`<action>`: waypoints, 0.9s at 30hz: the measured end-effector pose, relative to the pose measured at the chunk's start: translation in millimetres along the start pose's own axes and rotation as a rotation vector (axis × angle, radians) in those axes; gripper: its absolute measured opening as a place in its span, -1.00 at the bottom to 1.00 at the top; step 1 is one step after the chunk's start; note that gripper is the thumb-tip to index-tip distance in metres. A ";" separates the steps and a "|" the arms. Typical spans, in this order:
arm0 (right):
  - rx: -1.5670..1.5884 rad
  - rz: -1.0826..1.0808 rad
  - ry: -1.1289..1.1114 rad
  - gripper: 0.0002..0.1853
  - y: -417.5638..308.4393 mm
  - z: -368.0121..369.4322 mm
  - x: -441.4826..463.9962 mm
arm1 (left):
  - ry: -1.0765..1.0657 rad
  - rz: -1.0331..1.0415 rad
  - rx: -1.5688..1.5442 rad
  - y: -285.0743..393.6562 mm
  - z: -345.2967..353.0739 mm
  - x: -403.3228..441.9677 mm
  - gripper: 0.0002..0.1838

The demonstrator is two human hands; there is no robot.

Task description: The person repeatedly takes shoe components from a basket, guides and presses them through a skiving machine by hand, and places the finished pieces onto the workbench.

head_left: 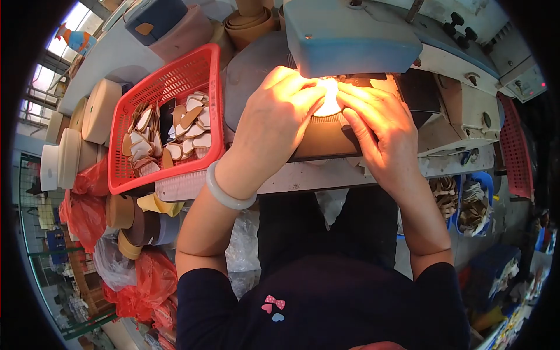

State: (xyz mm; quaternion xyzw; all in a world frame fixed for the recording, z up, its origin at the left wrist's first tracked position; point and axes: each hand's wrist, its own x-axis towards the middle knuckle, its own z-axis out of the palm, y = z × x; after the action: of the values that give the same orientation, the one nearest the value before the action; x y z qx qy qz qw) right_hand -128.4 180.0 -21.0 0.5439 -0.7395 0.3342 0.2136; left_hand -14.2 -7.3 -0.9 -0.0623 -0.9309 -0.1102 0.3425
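Under the bright lamp of a blue machine head (356, 44), a small white piece with a rounded edge (328, 104) lies between my two hands. My left hand (286, 105), with a pale bangle on the wrist, pinches it from the left. From the right, the bent fingers of my right hand (382, 119) press on the same piece. Glare washes out the fingertips, and the machine's working part is hidden behind them. Below the piece is a ridged edge and a brown flat surface (329, 137) at the front of the machine.
To the left, a red plastic basket (219, 125) holds many small white and brown rounded pieces (189, 125). Rolls of strip material (100, 111) and red plastic bags (154, 286) lie further left. Blue bins (485, 186) with scraps stand at lower right.
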 end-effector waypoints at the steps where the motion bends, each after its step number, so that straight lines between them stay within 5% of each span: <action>1: 0.002 0.004 -0.001 -0.74 -0.4 -0.5 0.3 | -0.001 0.001 -0.001 -0.2 -0.2 0.3 -0.81; 27: 0.015 0.026 -0.038 -0.71 -0.7 -0.8 1.3 | 0.032 0.054 0.052 -10.3 3.2 4.4 -0.70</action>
State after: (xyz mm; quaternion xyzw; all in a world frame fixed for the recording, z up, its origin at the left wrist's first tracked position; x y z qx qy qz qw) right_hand -128.2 179.6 -19.4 0.5423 -0.7478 0.3320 0.1911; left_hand -21.5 -16.3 -2.1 -0.0768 -0.9260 -0.0776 0.3615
